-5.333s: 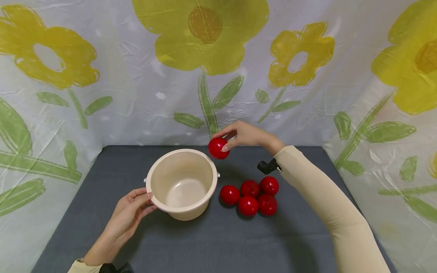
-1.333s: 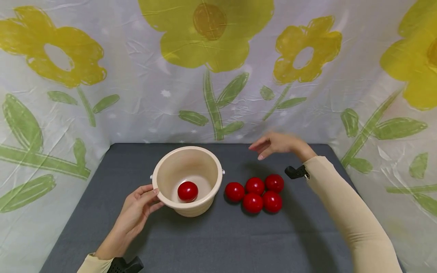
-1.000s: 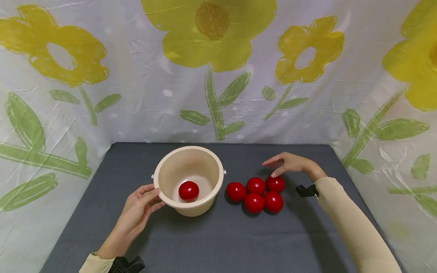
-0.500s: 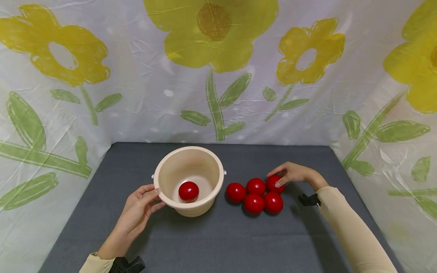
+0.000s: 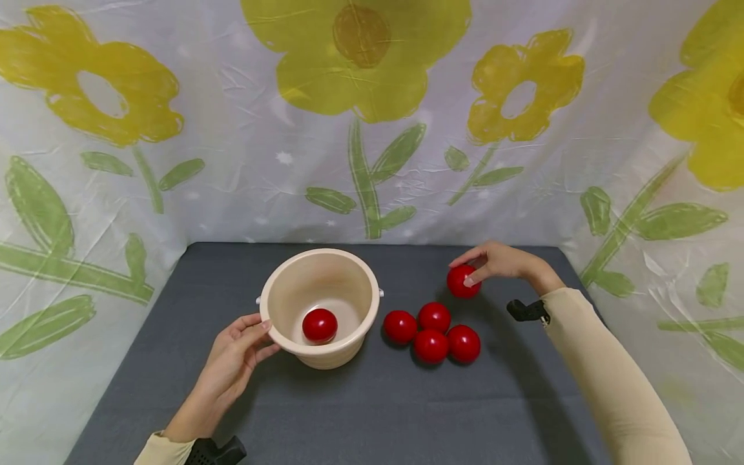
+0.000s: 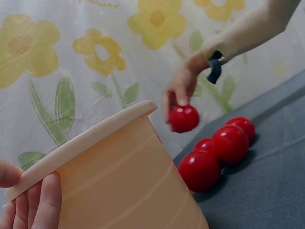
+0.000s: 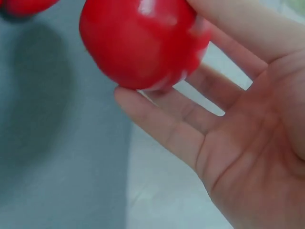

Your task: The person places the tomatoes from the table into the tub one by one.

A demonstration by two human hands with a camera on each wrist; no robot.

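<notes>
My right hand [image 5: 494, 261] pinches a red ball [image 5: 462, 281] [image 6: 184, 118] [image 7: 140, 40] by its fingertips, lifted above the grey table, behind the cluster of several red balls [image 5: 433, 330] [image 6: 217, 152]. A cream bucket [image 5: 316, 307] [image 6: 119, 176] stands left of the cluster with one red ball [image 5: 320, 324] inside. My left hand [image 5: 232, 361] [image 6: 28, 200] grips the bucket's near-left rim, thumb over the edge.
The grey table [image 5: 372, 413] is closed in at the back and on both sides by a white sheet with yellow flowers [image 5: 360, 129]. A black wrist mount [image 5: 526, 310] sits on my right sleeve. Bare cloth lies in front of the bucket and balls.
My right hand dropped a ball into the bucket, swung right and down to the cluster, took the far-right ball and has now lifted it. My left hand stayed on the bucket.
</notes>
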